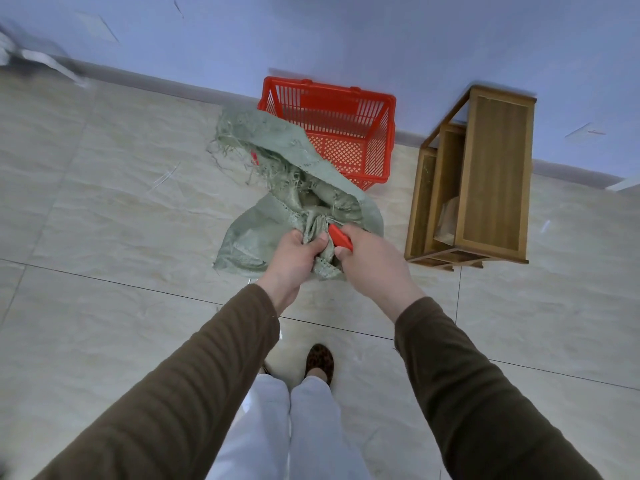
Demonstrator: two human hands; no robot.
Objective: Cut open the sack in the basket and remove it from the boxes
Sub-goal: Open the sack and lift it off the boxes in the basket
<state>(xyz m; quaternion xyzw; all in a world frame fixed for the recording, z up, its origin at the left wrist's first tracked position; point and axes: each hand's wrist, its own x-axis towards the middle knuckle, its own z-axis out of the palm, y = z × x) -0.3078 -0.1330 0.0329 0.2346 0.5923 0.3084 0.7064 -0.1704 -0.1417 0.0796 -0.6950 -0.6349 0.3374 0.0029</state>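
At the bottom centre of the frame, white trouser legs (pixel 287 427) and a dark patterned shoe (pixel 320 362) on pale floor tiles (pixel 104 202). Just above, two brown sleeves (pixel 194 372) reaching up toward the middle. At mid-frame, left hand (pixel 294 252) clenched around a bunched fold of the green woven sack (pixel 277 216); right hand (pixel 367 258) gripping a red-handled cutter (pixel 340 237), its tip buried in the same gathered cloth, blade not visible. Sack held up off the floor, out of the basket, frayed strands hanging along its torn edge, upper end draped against the near left corner of the red basket (pixel 346 129). Further up, basket standing against the grey skirting of the blue wall (pixel 346 36). To the right, nested wooden boxes (pixel 485 174) lying on the tiles, well apart from the sack
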